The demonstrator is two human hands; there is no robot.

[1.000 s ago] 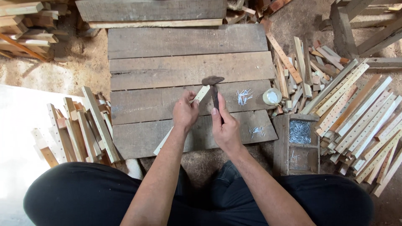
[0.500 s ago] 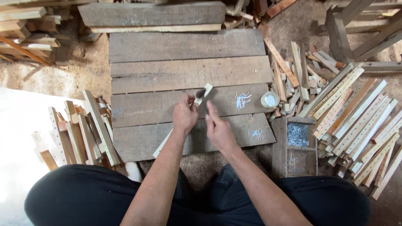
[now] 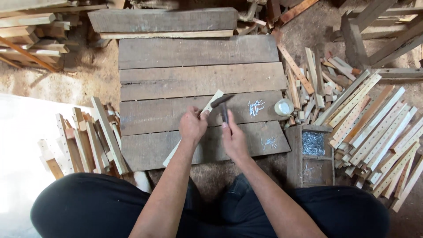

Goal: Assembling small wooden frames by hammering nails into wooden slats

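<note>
This is a rough woodworking workshop: wood slats and a nail box flank weathered planks on the dirt floor.

Your left hand pins a pale slat on the planks; your right hand grips a hammer.

Looking straight down from a single head-worn camera.

Facing the plank surface on the ground from close above, taking in both forearms reaching up from the bottom edge, dark-clad knees filling the lower frame, stick piles at either side; sharing nothing with any second view.
</note>
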